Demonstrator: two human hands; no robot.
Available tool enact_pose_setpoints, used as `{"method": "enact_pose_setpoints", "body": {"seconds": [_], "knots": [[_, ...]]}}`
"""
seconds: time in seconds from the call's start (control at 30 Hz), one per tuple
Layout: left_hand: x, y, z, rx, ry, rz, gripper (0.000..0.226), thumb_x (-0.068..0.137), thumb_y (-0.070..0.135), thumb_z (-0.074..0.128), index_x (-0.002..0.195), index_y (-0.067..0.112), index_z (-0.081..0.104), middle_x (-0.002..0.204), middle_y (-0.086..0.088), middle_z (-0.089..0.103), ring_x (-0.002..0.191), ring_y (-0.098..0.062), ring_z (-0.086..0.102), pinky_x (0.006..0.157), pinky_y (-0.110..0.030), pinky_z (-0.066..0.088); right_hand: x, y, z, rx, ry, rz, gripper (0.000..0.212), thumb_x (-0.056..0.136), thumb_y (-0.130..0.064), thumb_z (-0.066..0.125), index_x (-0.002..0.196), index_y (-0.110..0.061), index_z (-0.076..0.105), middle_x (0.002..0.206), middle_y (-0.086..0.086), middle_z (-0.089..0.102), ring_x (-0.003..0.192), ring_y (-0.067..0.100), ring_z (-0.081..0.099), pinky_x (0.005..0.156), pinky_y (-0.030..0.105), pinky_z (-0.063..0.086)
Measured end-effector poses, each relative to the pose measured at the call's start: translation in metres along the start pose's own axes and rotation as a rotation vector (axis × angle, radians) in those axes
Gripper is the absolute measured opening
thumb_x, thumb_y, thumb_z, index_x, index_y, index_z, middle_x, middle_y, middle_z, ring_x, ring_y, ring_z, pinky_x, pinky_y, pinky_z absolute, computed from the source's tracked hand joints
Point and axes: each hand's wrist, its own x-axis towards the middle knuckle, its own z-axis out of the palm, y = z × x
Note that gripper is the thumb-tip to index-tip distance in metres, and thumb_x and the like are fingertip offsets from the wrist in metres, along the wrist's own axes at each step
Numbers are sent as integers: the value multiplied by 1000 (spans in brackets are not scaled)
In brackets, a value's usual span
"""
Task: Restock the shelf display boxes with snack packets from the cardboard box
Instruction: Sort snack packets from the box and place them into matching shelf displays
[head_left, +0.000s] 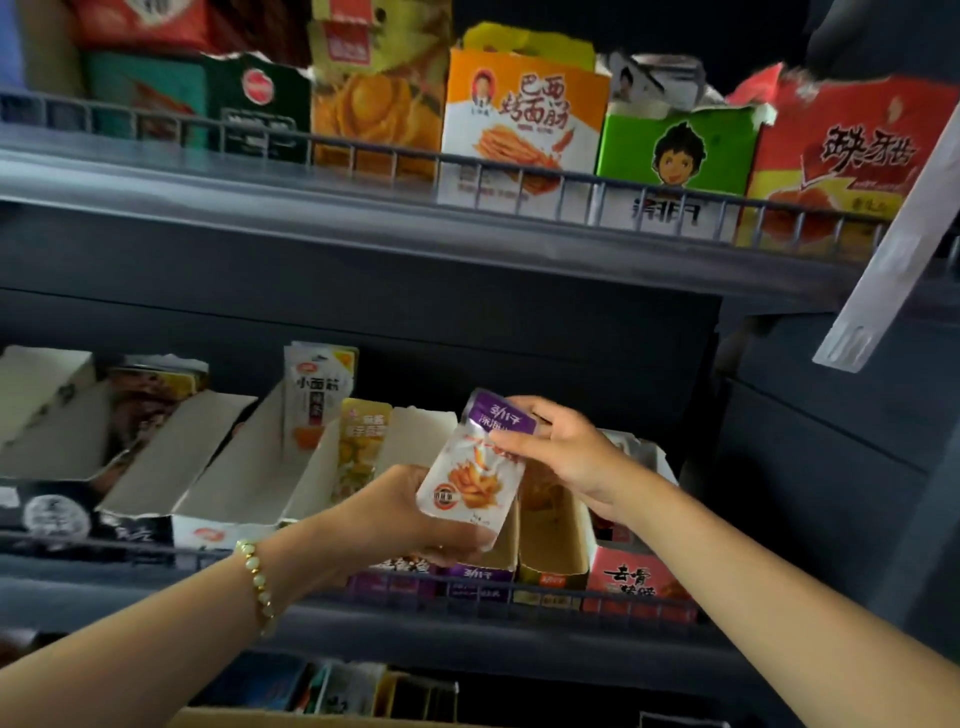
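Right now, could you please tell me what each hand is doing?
Left hand: gripping the lower end of the purple-topped snack packet.
Right hand: pinching the same packet near its top.

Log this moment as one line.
stage: stocking | left hand: holds purple-topped snack packet by its bottom | right hand: pinches its top | position: above purple display box, middle shelf

Dim light falls on dark grey shelving (363, 218) with wire rails (519, 170).

Cardboard box (311, 721) cut off at btm edge.
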Motion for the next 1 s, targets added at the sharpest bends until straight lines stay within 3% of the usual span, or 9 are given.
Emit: {"method": "enact_pose_setpoints", "body": {"seconds": [0.2, 0.37, 0.43, 0.53, 0.63, 0.73, 0.87, 0.93, 1.0], "knots": [[-20, -3, -25, 93, 105, 132, 21, 74, 21, 79, 92, 18, 68, 84, 8, 75, 79, -6, 71, 67, -20, 56, 2, -14, 24, 144, 4, 76, 42, 81, -17, 70, 122, -18, 60, 102, 7, 72, 91, 16, 71, 69, 25, 56], [-9, -10, -32, 198, 147, 236, 12, 79, 26, 75, 86, 29, 66, 77, 17, 70, 75, 4, 67, 64, -13, 53, 6, -25, 11, 96, 47, 79, 41, 82, -13, 69, 122, -16, 59, 107, 10, 71, 91, 16, 71, 68, 24, 56], [6, -18, -34, 230, 160, 255, 21, 84, 32, 69, 103, 24, 66, 91, 15, 70, 82, -1, 68, 70, -19, 57, 11, -25, -2, 46, 139, 55, 43, 82, -13, 70, 124, -16, 58, 110, 11, 69, 94, 19, 70, 71, 26, 58], [34, -35, -36, 354, 242, 177, 51, 89, 44, 59, 134, 21, 49, 123, 5, 62, 97, -9, 65, 79, -23, 54, 23, -22, -19, -86, 317, 37, 34, 87, -13, 67, 120, -17, 58, 110, 10, 67, 95, 21, 68, 70, 27, 57], [57, -54, -31, 504, 203, 69, 68, 92, 50, 53, 148, 25, 24, 148, -1, 43, 116, -21, 58, 95, -31, 48, 43, -9, -26, -232, 367, 29, 18, 92, -11, 61, 106, -21, 57, 108, 10, 65, 90, 19, 66, 69, 29, 58], [73, -71, -25, 599, 112, 43, 80, 92, 52, 51, 152, 31, 2, 157, -4, 28, 122, -27, 55, 105, -38, 42, 66, 11, -23, -437, 357, 9, 18, 93, -8, 58, 88, -26, 58, 103, 12, 67, 94, 28, 67, 82, 45, 57], [83, -87, -24, 509, 33, 111, 86, 93, 40, 57, 150, 42, -7, 157, 0, 26, 107, -24, 64, 97, -39, 50, 89, 36, -16, -642, 241, 14, 15, 95, -8, 56, 106, -11, 66, 103, 12, 67, 98, 29, 64, 80, 37, 52], [84, -89, -25, 473, 31, 148, 87, 92, 32, 60, 146, 49, -5, 155, 3, 29, 86, -11, 68, 85, -30, 55, 92, 44, -12, -698, 119, 44, 21, 93, -9, 60, 114, -9, 62, 104, 6, 64, 95, 20, 63, 73, 25, 51], [85, -90, -26, 458, 43, 166, 86, 92, 25, 62, 140, 54, -4, 151, 3, 37, 78, -7, 66, 74, -23, 57, 96, 52, -11, -771, 16, 34, 21, 91, -11, 63, 111, -12, 60, 100, 2, 63, 89, 12, 62, 71, 20, 51]]}}
